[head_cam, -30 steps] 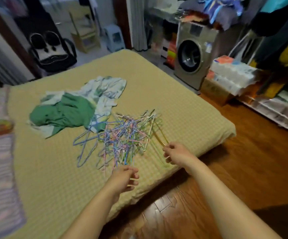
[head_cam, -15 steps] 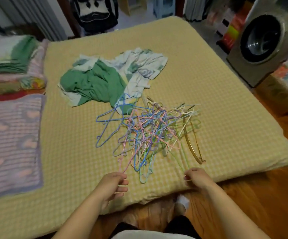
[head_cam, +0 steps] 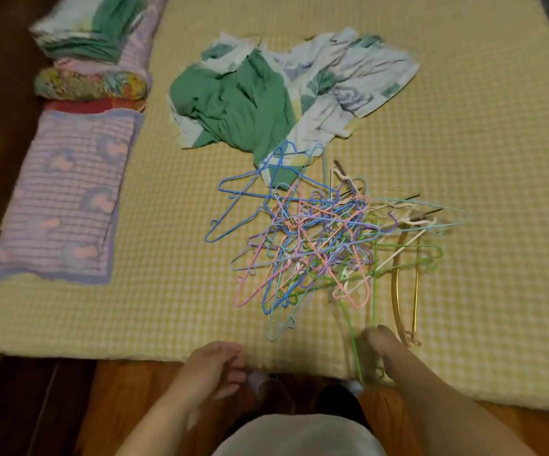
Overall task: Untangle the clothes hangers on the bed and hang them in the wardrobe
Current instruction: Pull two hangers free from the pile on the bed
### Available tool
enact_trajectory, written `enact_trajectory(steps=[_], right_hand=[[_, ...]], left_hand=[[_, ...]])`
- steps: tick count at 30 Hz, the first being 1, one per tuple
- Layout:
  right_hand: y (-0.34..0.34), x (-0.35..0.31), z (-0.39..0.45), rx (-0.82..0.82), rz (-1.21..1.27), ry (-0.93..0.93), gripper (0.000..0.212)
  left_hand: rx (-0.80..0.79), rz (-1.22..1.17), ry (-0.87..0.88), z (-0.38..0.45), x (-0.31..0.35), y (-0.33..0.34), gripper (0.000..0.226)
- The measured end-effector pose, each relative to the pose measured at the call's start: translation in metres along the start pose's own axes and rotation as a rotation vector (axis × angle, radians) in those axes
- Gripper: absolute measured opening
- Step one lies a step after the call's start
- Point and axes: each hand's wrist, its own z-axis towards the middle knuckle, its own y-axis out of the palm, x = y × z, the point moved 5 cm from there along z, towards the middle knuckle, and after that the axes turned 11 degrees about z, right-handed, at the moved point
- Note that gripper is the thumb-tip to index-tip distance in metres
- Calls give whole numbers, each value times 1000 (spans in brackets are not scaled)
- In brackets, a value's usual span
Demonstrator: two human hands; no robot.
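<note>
— Where's the tangle? 
— Centre-right of the frame: heap of hangers (head_cam: 319,245), thin wire ones in blue, pink, green and purple, knotted together on the yellow checked bed (head_cam: 174,205). Upper edge of the heap overlapping the green and patterned cloth (head_cam: 266,93) crumpled just above it. 
— Any lying loose? 
— A gold hanger (head_cam: 398,291) at the heap's right side, running down toward the bed's near edge. A green hanger (head_cam: 352,330) trailing from the heap to the lower right, past the edge. 
— And the right hand (head_cam: 378,343)? 
— Lower right, at the near edge of the bed, fingers curled down at the green hanger's lower end. Blurred; looks like a grip on that wire, though hard to confirm. 
— Left hand (head_cam: 214,366)? 
— Lower centre, just off the bed's edge, fingers loosely bent, holding nothing, apart from the heap. 
— Anything else on the bed? 
— Striped lilac blanket (head_cam: 62,199) flat at the left, folded bedding (head_cam: 92,60) stacked in the upper left. Wooden floor (head_cam: 118,399) along the bottom.
</note>
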Motion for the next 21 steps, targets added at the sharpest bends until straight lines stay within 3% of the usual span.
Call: enact_trajectory(steps=[2, 4, 9, 13, 16, 21], right_hand=[[10, 29, 6, -75, -11, 66, 5], [16, 50, 7, -74, -31, 61, 15], [-2, 37, -43, 236, -230, -239, 27], [-38, -1, -104, 464, -350, -458, 25], [-67, -24, -141, 531, -459, -485, 25], [-78, -34, -182, 575, -475, -470, 26]], left_hand=[[23, 59, -31, 6, -8, -5, 21], [27, 110, -60, 12, -13, -10, 21], [-31, 160, -25, 14, 5, -11, 19], [-180, 160, 52, 12, 31, 7, 10], [-281, 97, 86, 12, 51, 31, 6], [-346, 200, 207, 8, 69, 83, 25]])
